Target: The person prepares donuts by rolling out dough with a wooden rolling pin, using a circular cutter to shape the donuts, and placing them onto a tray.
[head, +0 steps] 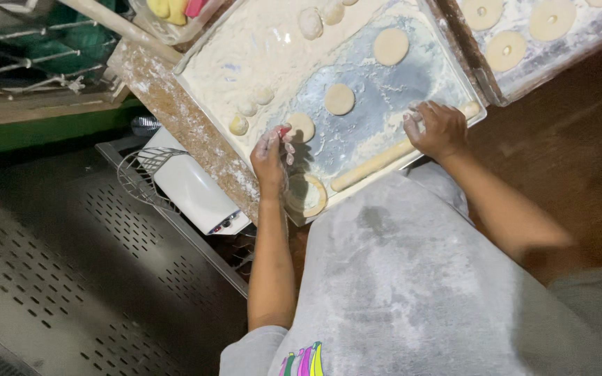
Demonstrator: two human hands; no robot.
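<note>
Left hand: the left hand (271,154) is flour-dusted and sits at the near edge of the tray, fingers bent around a small red cutter (284,131) that barely shows at its fingertips; it grips that piece.
Cutter's place: directly at 12 o'clock from the left hand, touching a flattened dough disc (302,126).
Ring below: at 5 o'clock from the left hand lies a dough ring (306,196) at the tray's near corner, just beside the wrist.
Right hand: the right hand (440,129) lies palm down with fingers curled over the far end of the rolling pin (384,160); it rests on the pin, though a full grip cannot be told.
Pin's lie: the pin runs along the near tray edge from 8 o'clock to 2 o'clock, its lower end near the dough ring.
Tray: the floured metal tray (412,76) holds both hands; bare metal shows in the middle, thick flour at 10 o'clock.
Discs: two more round discs (339,99) and (391,46) lie between and beyond the hands, at 12 to 1 o'clock.
Dough balls: small dough balls (249,108) sit in the flour at 11 o'clock from the left hand.
Second tray: at 1 o'clock of the right hand, another tray (524,76) carries holed dough rings (506,50).
Left of board: a wire skimmer (141,174) lies on a white appliance (189,188) at 9 o'clock.
</note>
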